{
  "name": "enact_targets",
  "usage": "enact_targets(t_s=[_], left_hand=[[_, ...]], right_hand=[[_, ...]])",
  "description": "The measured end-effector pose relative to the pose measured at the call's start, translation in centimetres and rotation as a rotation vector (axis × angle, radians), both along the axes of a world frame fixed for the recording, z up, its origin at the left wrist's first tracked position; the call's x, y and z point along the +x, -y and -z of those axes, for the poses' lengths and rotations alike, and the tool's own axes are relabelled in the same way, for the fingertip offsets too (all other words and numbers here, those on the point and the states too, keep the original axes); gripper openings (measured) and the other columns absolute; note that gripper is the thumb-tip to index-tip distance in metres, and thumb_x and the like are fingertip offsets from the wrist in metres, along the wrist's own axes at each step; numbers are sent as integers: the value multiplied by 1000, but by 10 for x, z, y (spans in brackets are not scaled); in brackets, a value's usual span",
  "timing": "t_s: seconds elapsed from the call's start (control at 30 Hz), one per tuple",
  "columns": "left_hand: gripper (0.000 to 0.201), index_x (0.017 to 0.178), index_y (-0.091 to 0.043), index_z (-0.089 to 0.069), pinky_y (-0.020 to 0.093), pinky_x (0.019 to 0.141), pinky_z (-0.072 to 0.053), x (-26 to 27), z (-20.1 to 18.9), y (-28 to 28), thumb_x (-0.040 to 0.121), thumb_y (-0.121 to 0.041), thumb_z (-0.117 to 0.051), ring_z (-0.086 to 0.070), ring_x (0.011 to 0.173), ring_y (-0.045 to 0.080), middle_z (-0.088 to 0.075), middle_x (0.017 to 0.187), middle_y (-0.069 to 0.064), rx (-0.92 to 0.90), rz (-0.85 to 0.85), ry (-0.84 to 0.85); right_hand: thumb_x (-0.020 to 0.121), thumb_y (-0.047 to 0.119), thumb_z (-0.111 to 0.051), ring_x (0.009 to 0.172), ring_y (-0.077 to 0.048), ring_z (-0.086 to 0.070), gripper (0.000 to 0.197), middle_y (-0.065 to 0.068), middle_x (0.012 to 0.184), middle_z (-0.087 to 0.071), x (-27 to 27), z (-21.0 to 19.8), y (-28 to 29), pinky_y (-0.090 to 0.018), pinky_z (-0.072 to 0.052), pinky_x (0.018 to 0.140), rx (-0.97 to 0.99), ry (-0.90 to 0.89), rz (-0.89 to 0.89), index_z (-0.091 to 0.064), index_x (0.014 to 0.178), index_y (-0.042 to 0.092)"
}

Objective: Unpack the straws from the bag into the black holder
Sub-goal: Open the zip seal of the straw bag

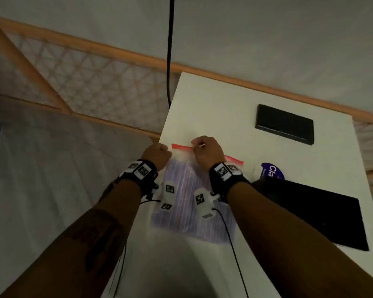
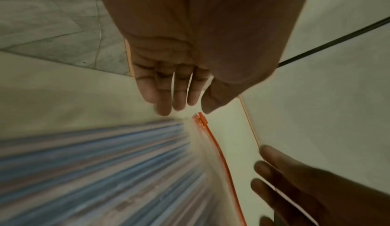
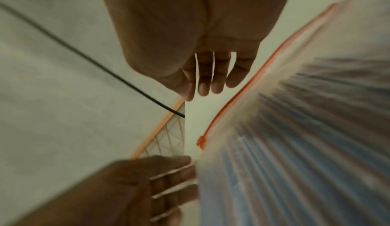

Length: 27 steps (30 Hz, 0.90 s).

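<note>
A clear zip bag (image 1: 192, 203) full of blue and red striped straws (image 2: 94, 162) lies flat on the white table (image 1: 213, 108), its orange zip strip (image 1: 182, 147) at the far end. My left hand (image 1: 159, 150) hovers over the bag's far left corner. Its loosely curled fingers (image 2: 166, 99) and thumb hold nothing, just above the strip's end (image 2: 201, 119). My right hand (image 1: 197, 145) is over the middle of the strip. In the right wrist view the right hand (image 3: 202, 92) hangs relaxed beside the zip strip (image 3: 242, 94), gripping nothing. The black holder (image 1: 284, 123) lies at the table's far right.
A flat black sheet-like object (image 1: 314, 214) and a purple-labelled item (image 1: 272, 171) lie right of the bag. A black cable (image 1: 170, 61) hangs by the table's far left corner. A wooden-framed lattice (image 1: 84, 76) stands on the left, against the wall.
</note>
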<state>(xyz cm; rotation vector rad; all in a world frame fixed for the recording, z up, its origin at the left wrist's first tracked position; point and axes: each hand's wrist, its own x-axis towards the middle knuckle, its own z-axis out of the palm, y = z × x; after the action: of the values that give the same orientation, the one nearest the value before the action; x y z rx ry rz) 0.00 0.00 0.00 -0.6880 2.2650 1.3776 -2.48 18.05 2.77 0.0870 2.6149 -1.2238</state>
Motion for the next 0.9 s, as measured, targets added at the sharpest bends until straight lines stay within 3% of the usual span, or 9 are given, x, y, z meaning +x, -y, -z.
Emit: enact_targets(t_s=[0.13, 0.23, 0.4, 0.5, 0.6, 0.67, 0.8, 0.87, 0.9], left_hand=[[46, 137, -3, -60, 38, 111, -46, -8, 2, -10, 98, -29, -63, -59, 130, 33, -61, 142, 17, -92, 16, -18], [37, 129, -6, -69, 28, 97, -47, -6, 5, -15, 99, -26, -62, -62, 125, 30, -67, 135, 13, -31, -19, -49], [23, 114, -12, -75, 39, 104, -54, 13, 0, -12, 97, -25, -67, -68, 116, 27, -75, 118, 10, 205, -206, -185], [14, 113, -15, -70, 30, 83, -53, 45, -33, -15, 101, -18, -62, -65, 97, 18, -71, 104, 5, 380, -257, -331], [12, 104, -22, -72, 31, 86, -54, 91, -63, -7, 100, -16, -62, -66, 97, 18, -72, 103, 2, 541, -281, -515], [7, 98, -30, -74, 28, 84, -56, 127, -82, 2, 94, -29, -68, -68, 92, 12, -75, 99, -6, 585, -316, -591], [26, 92, -32, -72, 19, 70, -58, 200, -104, 23, 105, -20, -53, -70, 81, 1, -73, 89, -16, 677, -484, -735], [6, 92, -32, -71, 19, 71, -59, 229, -110, 30, 95, -32, -66, -71, 84, 0, -73, 92, -16, 723, -495, -763], [12, 93, -31, -70, 19, 72, -60, 238, -106, 30, 86, -39, -74, -72, 86, 1, -73, 94, -15, 716, -483, -761]], right_hand=[[91, 37, -59, 122, -27, -54, 31, -2, 131, -58, -14, 3, 15, -43, -34, 105, 400, 116, -190, -62, 120, 28], [93, 38, -56, 118, -24, -57, 22, 2, 121, -65, -14, -1, 22, -45, -28, 103, 495, 137, -305, -63, 112, 29], [98, 41, -53, 110, -27, -59, 19, 0, 107, -68, 2, -32, 15, -45, -34, 96, 414, 62, -448, -63, 92, 27], [97, 45, -54, 100, -26, -60, 26, 4, 88, -62, 25, -65, 4, -45, -37, 92, 352, -44, -506, -58, 78, 27], [95, 48, -56, 80, -23, -56, 36, 8, 69, -52, 59, -103, -21, -41, -41, 82, 299, -147, -630, -49, 67, 26], [94, 51, -58, 72, -20, -53, 38, 9, 62, -48, 84, -130, -46, -37, -44, 74, 290, -225, -712, -49, 65, 27], [88, 53, -66, 92, -25, -57, 31, 2, 90, -59, 127, -164, -112, -44, -48, 82, 403, -396, -696, -70, 86, 23], [83, 44, -76, 105, -23, -51, 18, 2, 108, -57, 148, -166, -139, -44, -46, 89, 321, -460, -606, -74, 88, 28], [82, 37, -78, 110, -20, -50, 12, 3, 114, -55, 159, -165, -148, -40, -45, 94, 248, -461, -583, -74, 89, 28]])
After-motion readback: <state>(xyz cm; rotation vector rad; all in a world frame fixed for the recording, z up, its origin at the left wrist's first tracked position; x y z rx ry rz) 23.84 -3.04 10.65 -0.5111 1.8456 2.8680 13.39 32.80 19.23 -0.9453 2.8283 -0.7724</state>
